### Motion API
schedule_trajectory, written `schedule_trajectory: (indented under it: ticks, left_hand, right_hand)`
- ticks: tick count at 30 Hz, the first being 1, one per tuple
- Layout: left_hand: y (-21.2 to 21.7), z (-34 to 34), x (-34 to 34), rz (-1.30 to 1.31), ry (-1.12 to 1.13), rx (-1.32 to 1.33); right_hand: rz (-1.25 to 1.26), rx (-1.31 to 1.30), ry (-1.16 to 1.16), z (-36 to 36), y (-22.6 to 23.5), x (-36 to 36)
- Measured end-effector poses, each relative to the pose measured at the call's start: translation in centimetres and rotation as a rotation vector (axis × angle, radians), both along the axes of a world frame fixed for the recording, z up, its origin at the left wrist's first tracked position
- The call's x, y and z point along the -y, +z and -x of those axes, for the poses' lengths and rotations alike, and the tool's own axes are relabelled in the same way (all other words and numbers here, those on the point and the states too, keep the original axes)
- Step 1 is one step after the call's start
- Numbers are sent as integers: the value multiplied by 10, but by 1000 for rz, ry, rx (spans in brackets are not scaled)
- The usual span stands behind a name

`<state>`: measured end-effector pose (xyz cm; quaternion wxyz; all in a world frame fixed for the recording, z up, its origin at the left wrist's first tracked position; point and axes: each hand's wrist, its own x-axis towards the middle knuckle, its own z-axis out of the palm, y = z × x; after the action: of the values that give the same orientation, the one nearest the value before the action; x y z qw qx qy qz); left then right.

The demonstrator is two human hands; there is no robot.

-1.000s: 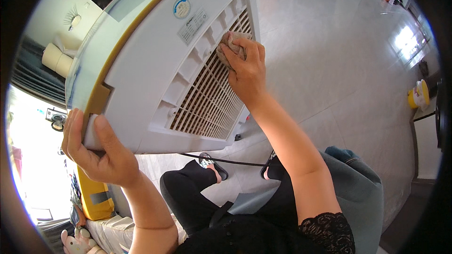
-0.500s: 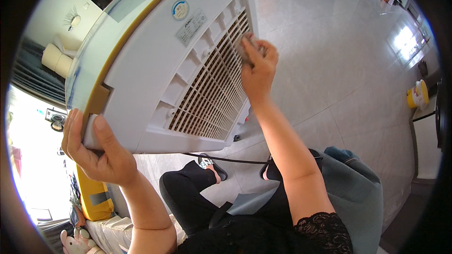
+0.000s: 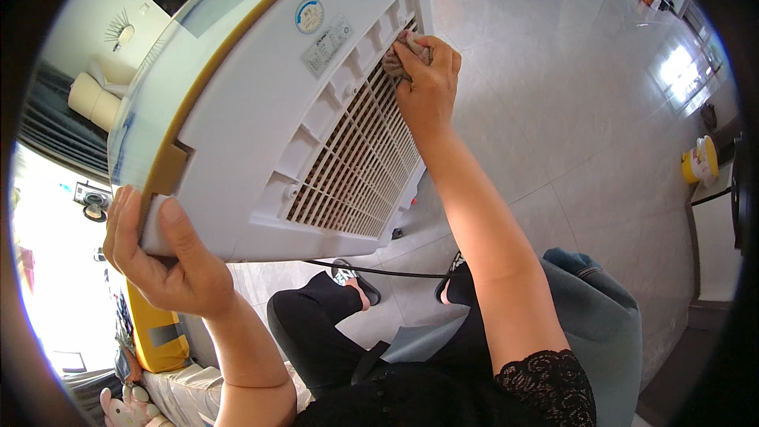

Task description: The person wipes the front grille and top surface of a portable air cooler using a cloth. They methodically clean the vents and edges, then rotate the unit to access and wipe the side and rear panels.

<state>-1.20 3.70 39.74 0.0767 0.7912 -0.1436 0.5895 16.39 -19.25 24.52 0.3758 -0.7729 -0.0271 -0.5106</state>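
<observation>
A big white air cooler (image 3: 237, 150) with a tan trim edge and a glossy top panel stands tilted in front of me. Its slatted back grille (image 3: 348, 174) faces toward me and to the right, with brownish material behind the slats. My left hand (image 3: 178, 269) grips the cooler's near left corner, thumb on the white face and fingers round the outer edge. Bunched in my right hand (image 3: 432, 99) is a greyish-brown cloth (image 3: 398, 62), pressed against the far upper end of the grille. Part of the cloth is hidden by my fingers.
A black power cord (image 3: 379, 270) runs below the cooler near my sandalled feet. A blue-grey padded seat (image 3: 609, 332) is at my right side. A yellow and white bucket (image 3: 700, 160) stands far right. Yellow furniture (image 3: 158, 340) is at lower left, on a tiled floor.
My right hand has slid the cloth up and slightly left along the grille toward its far end. The cooler has shifted very slightly; my left hand keeps its grip on the corner.
</observation>
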Motion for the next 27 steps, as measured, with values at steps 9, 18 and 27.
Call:
schedule_trajectory:
  ticks: [9, 18, 27]
  left_hand:
    - [-1, -1, 0, 18, 0, 6]
    - [0, -1, -2, -6, -3, 12]
    - [0, 0, 0, 16, -3, 6]
  right_hand:
    - [17, 13, 37, -10, -5, 10]
    - [-108, -30, -24, -45, -3, 22]
    - [-39, -99, 0, -39, 3, 27]
